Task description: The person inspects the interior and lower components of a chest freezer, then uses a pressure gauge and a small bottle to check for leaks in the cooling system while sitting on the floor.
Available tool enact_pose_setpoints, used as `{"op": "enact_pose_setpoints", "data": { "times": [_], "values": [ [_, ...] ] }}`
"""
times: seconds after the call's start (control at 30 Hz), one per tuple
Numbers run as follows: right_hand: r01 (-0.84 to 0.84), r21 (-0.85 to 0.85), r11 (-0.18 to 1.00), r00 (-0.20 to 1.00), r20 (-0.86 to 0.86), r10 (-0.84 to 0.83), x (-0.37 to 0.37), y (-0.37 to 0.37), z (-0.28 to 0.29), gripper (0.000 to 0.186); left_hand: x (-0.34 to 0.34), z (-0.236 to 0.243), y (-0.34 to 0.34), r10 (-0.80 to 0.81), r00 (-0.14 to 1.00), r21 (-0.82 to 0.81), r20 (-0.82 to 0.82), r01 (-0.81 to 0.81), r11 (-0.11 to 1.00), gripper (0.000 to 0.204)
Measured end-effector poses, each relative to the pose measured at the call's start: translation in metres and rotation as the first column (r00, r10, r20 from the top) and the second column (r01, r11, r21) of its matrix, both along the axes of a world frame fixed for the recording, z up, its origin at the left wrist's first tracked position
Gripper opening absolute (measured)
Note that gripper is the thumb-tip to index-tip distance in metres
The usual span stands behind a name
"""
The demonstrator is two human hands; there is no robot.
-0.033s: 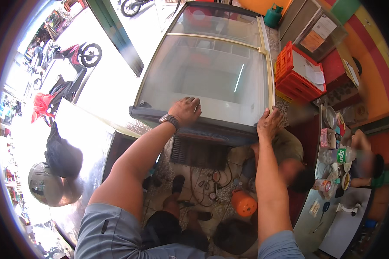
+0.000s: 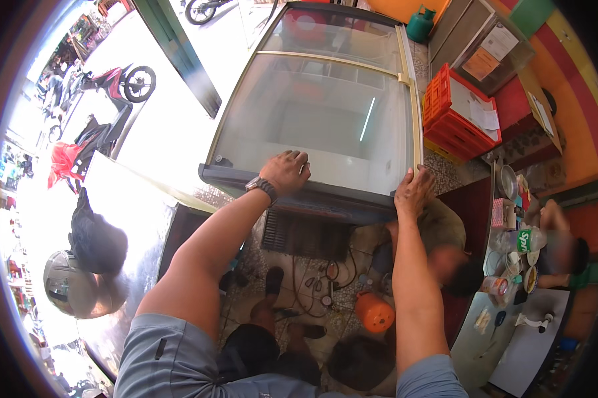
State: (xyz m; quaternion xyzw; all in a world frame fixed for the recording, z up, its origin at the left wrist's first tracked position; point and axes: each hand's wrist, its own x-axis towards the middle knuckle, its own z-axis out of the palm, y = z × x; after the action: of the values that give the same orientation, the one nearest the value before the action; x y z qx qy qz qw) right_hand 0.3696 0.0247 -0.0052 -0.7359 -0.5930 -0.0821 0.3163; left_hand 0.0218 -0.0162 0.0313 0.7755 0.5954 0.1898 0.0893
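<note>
A glass-topped chest freezer (image 2: 312, 113) with a dark front rim stands before me. My left hand (image 2: 286, 172), a watch on its wrist, rests on the middle of that rim, its fingers bent together over the edge of the glass. At the near right corner, my right hand (image 2: 414, 190) is closed round the rim and the pale side rail (image 2: 413, 113); its palm is hidden. Below the rim a black grille (image 2: 305, 235) shows. Close to my right forearm, another person (image 2: 445, 232) crouches beside the freezer, with their hands mostly hidden.
Dark hoses and a gauge (image 2: 326, 300) lie on the tiled floor near an orange round container (image 2: 375, 312). Red crates (image 2: 455, 113) stand to the right. A cluttered table (image 2: 485, 331) is at the lower right, another person beyond it. A helmet (image 2: 73, 285) sits at left.
</note>
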Motion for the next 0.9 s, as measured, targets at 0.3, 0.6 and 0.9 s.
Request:
{"op": "enact_pose_setpoints", "data": {
  "times": [0.3, 0.6, 0.9],
  "values": [
    [0.105, -0.191, 0.976, 0.994, -0.019, -0.111, -0.001, 0.002, 0.0, 0.037, -0.003, 0.016, 0.008, -0.021, 0.997, -0.19, 0.068, 0.034, 0.981, 0.031],
    [0.046, -0.135, 0.99, 0.999, -0.001, -0.047, 0.003, 0.002, 0.001, 0.034, -0.013, 0.011, 0.022, -0.172, 0.965, -0.042, 0.196, 0.183, 0.982, 0.035],
    [0.041, -0.112, 0.993, 0.997, 0.076, -0.033, 0.009, 0.003, -0.006, 0.03, -0.062, 0.021, 0.028, -0.306, 0.934, -0.293, 0.183, 0.349, 0.89, 0.033]
  ]
}}
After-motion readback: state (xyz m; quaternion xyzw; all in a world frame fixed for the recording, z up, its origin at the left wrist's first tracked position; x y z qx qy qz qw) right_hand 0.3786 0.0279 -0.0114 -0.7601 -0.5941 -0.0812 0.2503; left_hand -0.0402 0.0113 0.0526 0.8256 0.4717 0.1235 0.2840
